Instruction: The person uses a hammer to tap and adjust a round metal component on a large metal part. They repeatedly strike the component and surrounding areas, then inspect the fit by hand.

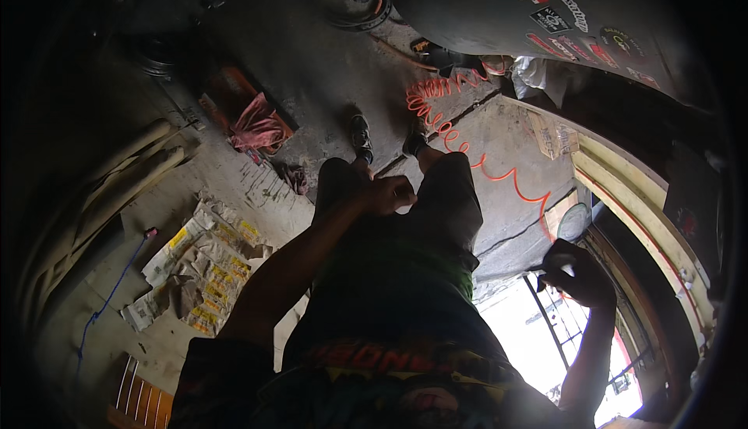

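Two hands work apart: the right hand (583,275) curls where a coiled orange hose (419,104) reaches it, though I can't tell whether it grips; the left hand (387,196), half curled above the thighs, is equally unclear. Beyond, the hose loops over the floor (518,144) beside the shoes (361,134).

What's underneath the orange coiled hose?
Grey floor, crossed by a dark groove, shows beneath the hose. Where its coils bunch near the right shoe, they cover some floor, so I can't tell if anything small lies under them.
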Motion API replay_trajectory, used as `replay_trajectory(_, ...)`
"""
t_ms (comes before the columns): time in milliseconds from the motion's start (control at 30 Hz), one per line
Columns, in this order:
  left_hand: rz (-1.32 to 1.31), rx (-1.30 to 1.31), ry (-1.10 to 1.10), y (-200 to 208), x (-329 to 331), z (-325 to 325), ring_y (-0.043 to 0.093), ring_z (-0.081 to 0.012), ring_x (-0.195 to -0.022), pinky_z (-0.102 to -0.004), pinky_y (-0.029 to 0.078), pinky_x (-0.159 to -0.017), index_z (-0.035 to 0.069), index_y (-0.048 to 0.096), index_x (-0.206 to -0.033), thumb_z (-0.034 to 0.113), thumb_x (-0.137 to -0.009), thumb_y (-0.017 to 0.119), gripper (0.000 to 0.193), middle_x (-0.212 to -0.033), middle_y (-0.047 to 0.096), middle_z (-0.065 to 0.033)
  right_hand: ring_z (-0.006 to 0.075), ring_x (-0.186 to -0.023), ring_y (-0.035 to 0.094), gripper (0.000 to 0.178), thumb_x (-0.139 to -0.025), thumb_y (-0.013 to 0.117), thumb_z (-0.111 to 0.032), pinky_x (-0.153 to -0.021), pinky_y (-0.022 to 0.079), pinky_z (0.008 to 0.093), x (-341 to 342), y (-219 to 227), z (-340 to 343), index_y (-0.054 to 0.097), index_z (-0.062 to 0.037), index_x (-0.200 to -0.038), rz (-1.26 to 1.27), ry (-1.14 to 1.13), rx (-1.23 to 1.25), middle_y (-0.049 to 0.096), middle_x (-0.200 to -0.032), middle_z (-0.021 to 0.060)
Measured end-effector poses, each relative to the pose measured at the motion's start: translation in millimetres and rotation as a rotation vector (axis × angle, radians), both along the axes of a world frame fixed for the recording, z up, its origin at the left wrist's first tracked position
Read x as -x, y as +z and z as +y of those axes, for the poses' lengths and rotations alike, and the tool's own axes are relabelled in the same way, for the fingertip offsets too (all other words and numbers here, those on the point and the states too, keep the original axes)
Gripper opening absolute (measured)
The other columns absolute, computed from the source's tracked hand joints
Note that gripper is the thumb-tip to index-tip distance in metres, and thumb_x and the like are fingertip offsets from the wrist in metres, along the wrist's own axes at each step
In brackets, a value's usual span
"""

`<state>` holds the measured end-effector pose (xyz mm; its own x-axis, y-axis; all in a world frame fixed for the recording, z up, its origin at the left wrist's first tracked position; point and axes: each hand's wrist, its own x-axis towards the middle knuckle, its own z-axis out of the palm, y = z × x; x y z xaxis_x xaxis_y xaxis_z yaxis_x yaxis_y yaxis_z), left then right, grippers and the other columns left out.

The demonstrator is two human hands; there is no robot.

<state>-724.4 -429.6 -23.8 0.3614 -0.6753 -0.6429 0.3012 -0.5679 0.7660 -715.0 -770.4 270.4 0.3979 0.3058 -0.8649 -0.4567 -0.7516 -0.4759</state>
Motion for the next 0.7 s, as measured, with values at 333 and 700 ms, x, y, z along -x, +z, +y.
replay_trajectory(333, -0.146, 0.203, -0.159, 76.9, -5.2, 39.3, 0.069, -0.0233, -0.097, -0.039, 0.051, -0.087, 0.013, 0.076, -0.103, 0.037, -0.087, 0.072, 0.029, -0.095, 0.074, -0.0054, 0.0158, -0.079, 0.069, 0.02, -0.094, 0.073, -0.023, -0.078, 0.052, 0.0336, 23.6, -7.1, -2.7, 0.066, -0.0048, -0.099, -0.043, -0.175, 0.043, 0.072, -0.082, 0.006)
replay_trajectory(700, -0.443, 0.157, 0.228, 69.5, -9.2, 34.7, 0.07, -0.0335, -0.07, -0.0431, 0.052, -0.066, 0.007, 0.07, -0.089, 0.024, -0.082, 0.074, 0.019, -0.073, 0.07, -0.0127, 0.013, -0.079, 0.066, 0.02, -0.096, 0.074, -0.022, -0.078, 0.049, 0.0318, 19.7, -20.0, -2.1, 0.064, -0.0047, -0.099, 0.024, -0.327, -0.023, 0.068, -0.083, 0.0028)
